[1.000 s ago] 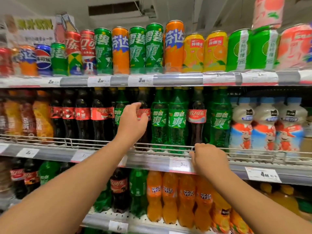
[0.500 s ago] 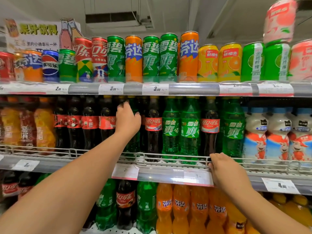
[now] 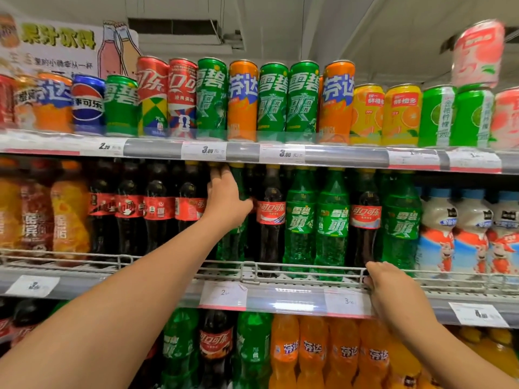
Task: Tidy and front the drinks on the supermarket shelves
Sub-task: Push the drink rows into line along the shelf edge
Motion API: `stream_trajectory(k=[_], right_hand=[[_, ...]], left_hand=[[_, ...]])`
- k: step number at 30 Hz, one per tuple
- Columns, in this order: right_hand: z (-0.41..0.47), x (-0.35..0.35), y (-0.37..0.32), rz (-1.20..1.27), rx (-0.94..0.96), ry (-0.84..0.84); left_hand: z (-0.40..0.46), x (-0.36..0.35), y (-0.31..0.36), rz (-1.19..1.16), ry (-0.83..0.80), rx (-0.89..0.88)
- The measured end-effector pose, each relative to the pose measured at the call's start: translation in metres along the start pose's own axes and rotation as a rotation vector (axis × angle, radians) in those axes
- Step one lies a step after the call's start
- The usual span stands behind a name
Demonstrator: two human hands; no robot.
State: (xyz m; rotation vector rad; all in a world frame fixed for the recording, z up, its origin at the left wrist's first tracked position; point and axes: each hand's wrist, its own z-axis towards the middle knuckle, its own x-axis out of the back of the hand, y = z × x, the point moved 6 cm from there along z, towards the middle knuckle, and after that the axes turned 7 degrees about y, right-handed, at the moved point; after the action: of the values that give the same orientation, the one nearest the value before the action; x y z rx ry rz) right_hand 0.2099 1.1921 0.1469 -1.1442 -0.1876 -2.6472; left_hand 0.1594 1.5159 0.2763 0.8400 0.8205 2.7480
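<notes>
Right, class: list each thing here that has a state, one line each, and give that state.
left hand: gripping the green bottle
green bottle: upright, middle shelf, label hidden
right hand: gripping the wire rail
wire rail: fixed along the shelf edge
cola bottle: upright, label forward
pink can: tilted atop the green cans

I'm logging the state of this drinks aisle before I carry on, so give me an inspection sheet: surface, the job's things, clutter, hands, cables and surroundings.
Surface: middle shelf with a wire front rail and price tags along its edge.
Job's things: cola bottles and green soda bottles are mixed in one row; cans line the top shelf.
Clutter: a pink can sits tilted on top of the green cans at far right.
Hands: left hand has its grip on a green bottle near the neck; right hand grips the shelf's front edge.
Cables: nothing seen.
Surroundings: juice sign at upper left, ceiling vent above.
</notes>
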Motion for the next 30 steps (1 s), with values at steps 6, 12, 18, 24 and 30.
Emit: stream_trajectory(k=[6, 12, 18, 24, 30], right_hand=[[-0.001, -0.001, 0.003, 0.052, 0.015, 0.02], [-0.005, 0.003, 0.003, 0.09, 0.011, 0.021], [-0.004, 0.013, 0.003, 0.097, -0.006, -0.071], [0.047, 0.081, 0.026, 0.569, -0.087, 0.272], [0.122, 0.091, 0.025, 0.544, -0.162, 0.076]], left_hand=[[-0.025, 0.012, 0.02, -0.189, -0.078, -0.146], [-0.066, 0.013, 0.034, -0.14, -0.084, -0.298], [-0.08, 0.039, 0.035, -0.253, 0.016, -0.295], [-0.088, 0.074, 0.046, -0.311, 0.129, -0.306], [-0.096, 0.1, 0.055, -0.386, 0.2, -0.275]])
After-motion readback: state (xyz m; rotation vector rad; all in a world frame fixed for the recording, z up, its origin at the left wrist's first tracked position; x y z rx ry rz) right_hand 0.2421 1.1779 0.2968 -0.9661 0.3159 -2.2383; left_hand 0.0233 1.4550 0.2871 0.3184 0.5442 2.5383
